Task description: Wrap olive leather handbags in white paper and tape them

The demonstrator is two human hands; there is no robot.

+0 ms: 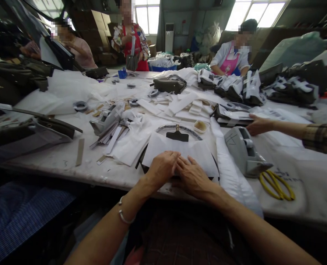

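Note:
A white sheet (158,148) lies over a dark bag (143,166) at the table's front edge. Behind the sheet, the bag's dark tab with a metal clasp (177,137) and its curved, wrapped handle (163,127) show. My left hand (163,166) is closed at the near edge of the sheet, fingers bent and pressed together; its fingertips are partly hidden. Touching it, my right hand (193,176) lies over the same edge with its fingers stretched out toward the left one.
A tape dispenser (242,151) and yellow-handled scissors (276,185) are at right. A co-worker's hand (259,125) touches a dark bag there. Left stand another tape dispenser (108,119) and paper strips (113,140). A small dish (201,126) sits behind the bag. Several people work across the table.

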